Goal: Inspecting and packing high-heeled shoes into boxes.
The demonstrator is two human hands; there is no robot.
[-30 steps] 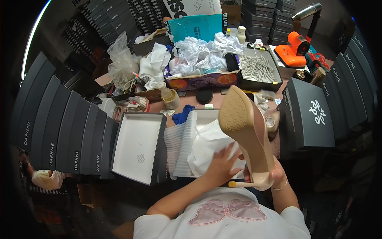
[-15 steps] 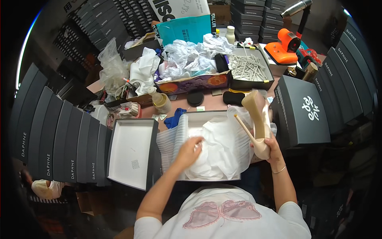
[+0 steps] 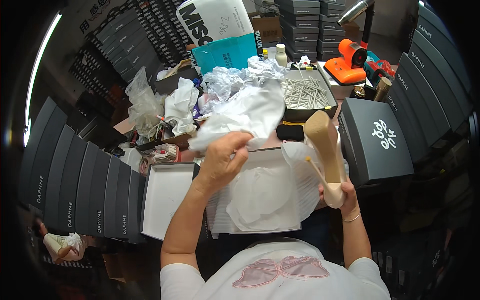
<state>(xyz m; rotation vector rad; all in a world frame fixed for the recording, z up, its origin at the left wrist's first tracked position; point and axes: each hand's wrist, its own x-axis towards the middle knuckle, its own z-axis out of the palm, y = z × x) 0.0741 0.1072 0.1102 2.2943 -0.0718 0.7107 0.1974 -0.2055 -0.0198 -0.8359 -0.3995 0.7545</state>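
Note:
My left hand (image 3: 222, 162) is closed on a crumpled sheet of white tissue paper (image 3: 257, 112), raised over the far edge of an open shoe box (image 3: 267, 231). More white tissue (image 3: 260, 197) lies inside that box. My right hand (image 3: 350, 197) grips a beige high-heeled shoe (image 3: 321, 135) by its heel end, to the right of the box. The shoe's toe points away from me, its tan sole shows, and its thin stiletto slants to the left. Ribbed translucent packing sheet (image 3: 306, 182) drapes over the box's right side. The box lid (image 3: 167, 187) lies inner side up at the left.
Rows of dark grey shoe boxes (image 3: 85, 185) flank the left, and a grey box (image 3: 377, 140) stands at the right. Farther back are crumpled paper (image 3: 225, 82), a tray of white sticks (image 3: 305, 95) and an orange device (image 3: 345, 72). Another person (image 3: 65, 245) is at far left.
My left hand has taken tissue paper from the box and moved it up and away from me. The shoe in my right hand has turned so more of its sole shows.

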